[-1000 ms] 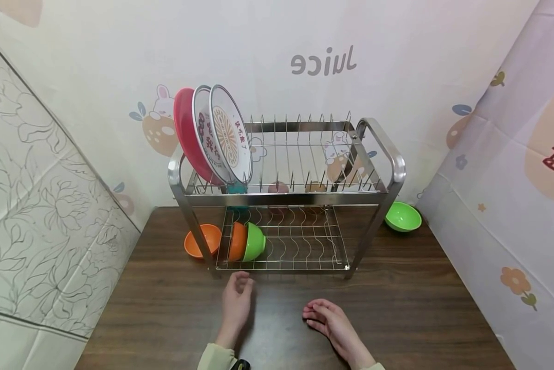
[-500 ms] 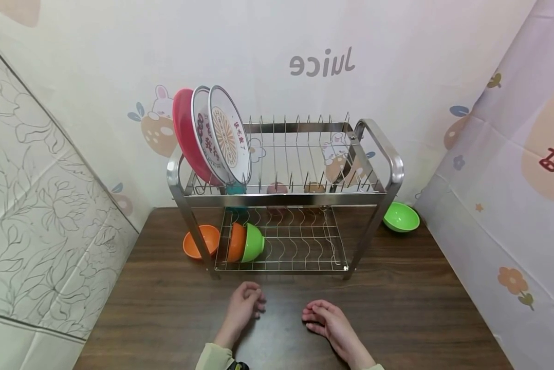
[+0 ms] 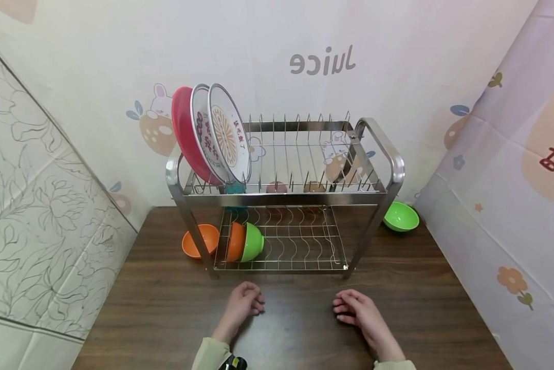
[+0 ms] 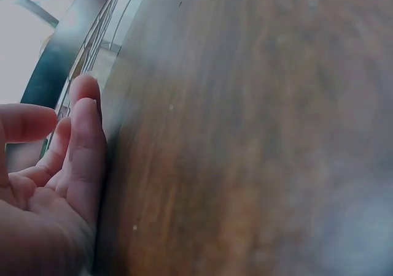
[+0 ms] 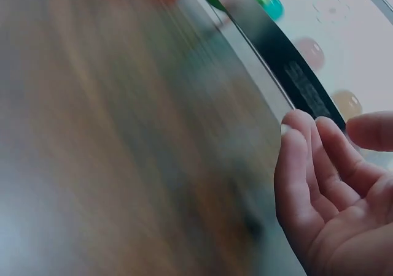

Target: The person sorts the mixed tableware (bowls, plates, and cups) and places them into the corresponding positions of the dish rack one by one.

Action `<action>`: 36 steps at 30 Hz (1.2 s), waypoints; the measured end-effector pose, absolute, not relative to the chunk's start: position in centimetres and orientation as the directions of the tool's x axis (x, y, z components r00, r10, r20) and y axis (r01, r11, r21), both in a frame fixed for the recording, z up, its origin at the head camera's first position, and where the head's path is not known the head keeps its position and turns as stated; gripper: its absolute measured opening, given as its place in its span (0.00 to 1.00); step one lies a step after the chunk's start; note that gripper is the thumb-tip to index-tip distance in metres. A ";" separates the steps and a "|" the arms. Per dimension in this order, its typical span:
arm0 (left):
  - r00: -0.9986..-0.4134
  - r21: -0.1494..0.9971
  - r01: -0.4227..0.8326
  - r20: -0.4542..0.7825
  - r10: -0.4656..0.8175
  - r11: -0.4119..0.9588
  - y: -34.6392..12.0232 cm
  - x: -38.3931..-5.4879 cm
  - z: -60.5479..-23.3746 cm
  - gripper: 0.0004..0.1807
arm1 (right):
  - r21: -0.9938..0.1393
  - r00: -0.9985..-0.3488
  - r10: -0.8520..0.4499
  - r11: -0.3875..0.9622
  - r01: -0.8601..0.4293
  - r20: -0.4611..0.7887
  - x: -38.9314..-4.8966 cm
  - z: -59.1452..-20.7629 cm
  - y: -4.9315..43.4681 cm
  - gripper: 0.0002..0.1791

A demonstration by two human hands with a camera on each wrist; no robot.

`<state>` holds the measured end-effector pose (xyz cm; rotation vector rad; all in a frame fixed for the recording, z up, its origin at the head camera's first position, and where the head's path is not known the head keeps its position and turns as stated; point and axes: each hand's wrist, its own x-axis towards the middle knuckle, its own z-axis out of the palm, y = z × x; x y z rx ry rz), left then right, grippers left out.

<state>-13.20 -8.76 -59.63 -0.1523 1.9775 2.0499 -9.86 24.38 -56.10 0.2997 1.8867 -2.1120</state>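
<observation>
My left hand (image 3: pixel 242 306) rests on the table in front of the dish rack (image 3: pixel 281 199), its fingers loosely curled round nothing. To the right, my right hand (image 3: pixel 357 311) lies on its side, likewise relaxed and holding nothing. Both wrist views show bare, slightly bent fingers with a gap to the thumb. On the rack's lower tier an orange bowl (image 3: pixel 236 242) and a green bowl (image 3: pixel 254 242) stand on edge at the left end. Above them, a red plate (image 3: pixel 184 134) and two white patterned plates lean in the upper tier, the front plate (image 3: pixel 229 133) being fully visible.
Another orange bowl (image 3: pixel 198 241) sits on the table left of the rack, partly behind its leg. A light green bowl (image 3: pixel 401 216) stands at the back right. Teal, pink (image 3: pixel 277 188) and tan cups (image 3: pixel 314 188) show behind the rack.
My left hand first drew back a little from the rack's front edge and turned, then stayed put. In the last half second my right hand has moved to the right.
</observation>
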 end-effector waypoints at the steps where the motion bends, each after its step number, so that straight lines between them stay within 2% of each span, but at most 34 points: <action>1: -0.954 0.961 -0.275 -0.271 0.132 -0.013 -8.8 -13.3 -59.7 0.12 | -0.935 -0.939 -0.032 -0.088 0.343 -0.341 -10.2 -55.9 24.9 0.14; 6: -0.950 0.959 -0.283 -0.281 0.133 -0.001 -8.7 -13.8 -59.8 0.12 | -0.949 -0.937 0.148 -0.016 0.316 -0.315 -11.7 -54.9 27.7 0.15; 13: -0.948 0.958 -0.288 -0.285 0.139 0.004 -8.9 -13.9 -59.7 0.12 | -0.954 -0.937 0.215 0.060 0.294 -0.275 -14.1 -54.2 31.3 0.17; 17: -0.950 0.959 -0.283 -0.281 0.138 0.004 -8.9 -14.0 -59.7 0.12 | -0.933 -0.950 0.239 0.250 0.260 -0.201 -15.6 -53.7 32.6 0.20; 21: -0.949 0.958 -0.287 -0.286 0.135 0.007 -8.9 -14.0 -59.7 0.13 | -0.809 -0.962 0.265 0.550 0.208 -0.067 -17.2 -53.1 33.8 0.21; 24: -0.948 0.957 -0.289 -0.288 0.134 0.012 -8.9 -14.1 -59.8 0.13 | -0.698 -0.964 0.259 0.702 0.143 0.063 -18.6 -53.2 35.0 0.20; 30: -0.954 0.963 -0.269 -0.271 0.129 0.032 -8.9 -14.2 -60.1 0.14 | -0.582 -0.951 0.197 0.813 0.021 0.240 -21.7 -53.7 37.2 0.21; 36: -0.954 0.963 -0.268 -0.271 0.127 0.040 -9.0 -14.2 -60.2 0.14 | -0.507 -0.953 0.169 0.862 0.019 0.253 -23.7 -54.3 38.7 0.23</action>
